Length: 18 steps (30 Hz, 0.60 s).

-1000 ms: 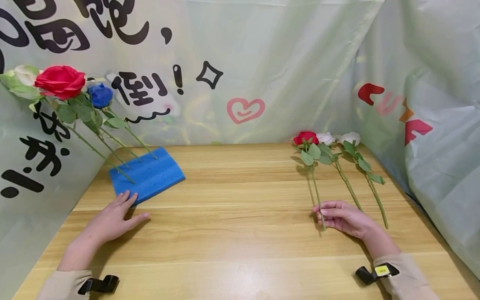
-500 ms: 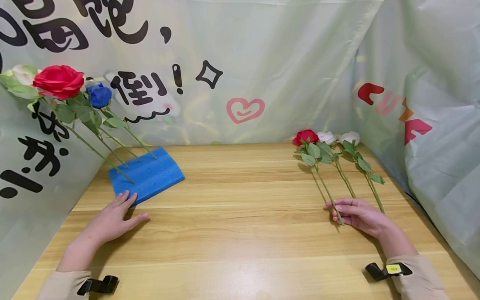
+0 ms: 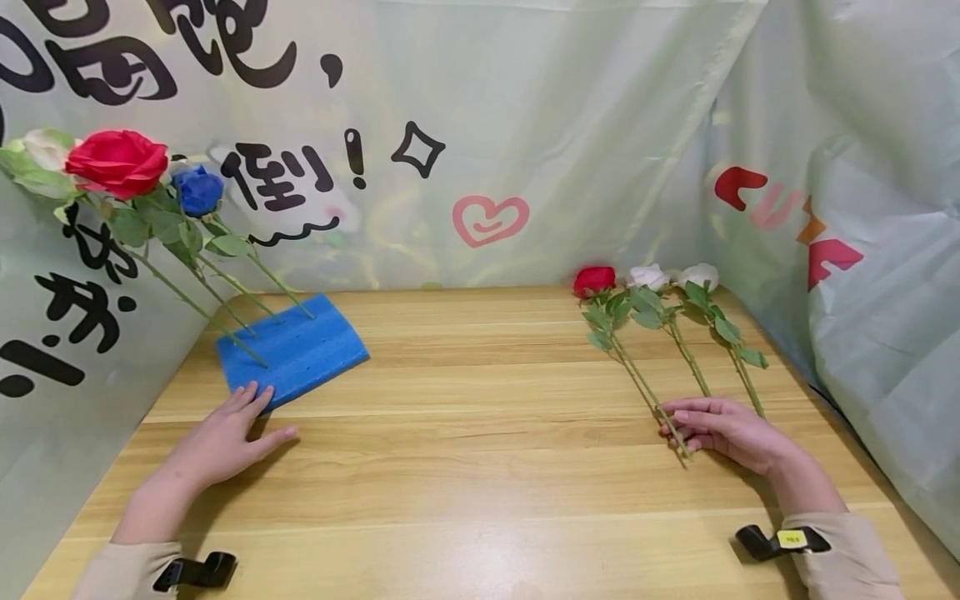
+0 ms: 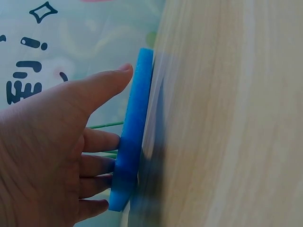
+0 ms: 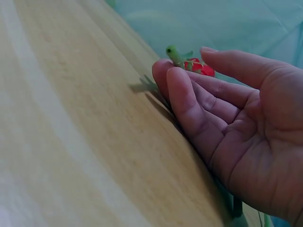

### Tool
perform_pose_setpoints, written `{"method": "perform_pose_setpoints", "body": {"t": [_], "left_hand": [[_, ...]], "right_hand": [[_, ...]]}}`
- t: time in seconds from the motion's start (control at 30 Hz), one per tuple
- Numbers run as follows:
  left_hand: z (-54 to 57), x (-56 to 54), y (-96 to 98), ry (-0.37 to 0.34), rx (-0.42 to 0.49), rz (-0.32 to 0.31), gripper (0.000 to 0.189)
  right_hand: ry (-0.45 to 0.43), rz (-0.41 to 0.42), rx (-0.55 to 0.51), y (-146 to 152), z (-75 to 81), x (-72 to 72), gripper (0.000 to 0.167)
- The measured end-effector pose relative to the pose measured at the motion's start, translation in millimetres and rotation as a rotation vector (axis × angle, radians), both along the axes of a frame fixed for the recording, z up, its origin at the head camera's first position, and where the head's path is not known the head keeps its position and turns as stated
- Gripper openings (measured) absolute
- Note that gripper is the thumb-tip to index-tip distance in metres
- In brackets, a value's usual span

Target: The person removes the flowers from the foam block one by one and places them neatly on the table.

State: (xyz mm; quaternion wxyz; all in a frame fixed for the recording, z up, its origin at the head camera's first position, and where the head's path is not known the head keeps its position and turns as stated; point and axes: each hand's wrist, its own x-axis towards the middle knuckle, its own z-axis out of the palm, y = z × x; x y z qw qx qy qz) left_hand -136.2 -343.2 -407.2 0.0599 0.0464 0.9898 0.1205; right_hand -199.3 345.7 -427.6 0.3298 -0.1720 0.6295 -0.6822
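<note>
In the head view, my left hand (image 3: 221, 446) rests its fingertips on the front edge of a blue foam block (image 3: 322, 358). Its fingers and thumb are spread. Several roses stand in the block, tilted left, among them a red rose (image 3: 118, 163) and a blue rose (image 3: 198, 190). At the right, another red rose (image 3: 595, 282) slants close to the table, and my right hand (image 3: 723, 429) is at the lower end of its stem. In the right wrist view, this stem (image 5: 176, 57) lies against loosely bent fingertips, and the thumb is lifted apart from it.
Two pale roses, a middle one (image 3: 648, 277) and a right one (image 3: 699, 275), lie beside the red rose, their lower stems partly behind my right hand. A printed curtain (image 3: 600, 125) closes off the table (image 3: 465, 467) at the back and sides.
My right hand has moved to the right with the stem's lower end. The red bloom has swung left and the stem has come down close to its shadow. My left hand stays put.
</note>
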Motion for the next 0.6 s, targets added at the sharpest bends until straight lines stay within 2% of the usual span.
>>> {"method": "perform_pose_setpoints", "body": {"t": [0.2, 0.47, 0.6], "left_hand": [[0.7, 0.7, 0.8, -0.001, 0.000, -0.001, 0.096], [0.1, 1.3, 1.2, -0.001, 0.000, -0.002, 0.096], [0.0, 0.9, 1.1, -0.001, 0.000, -0.002, 0.096]], "right_hand": [[0.030, -0.030, 0.073, -3.7, -1.7, 2.5, 0.029], [-0.003, -0.022, 0.035, -5.4, -1.7, 3.0, 0.026], [-0.007, -0.047, 0.043, -8.4, 0.0, 3.3, 0.023]]}}
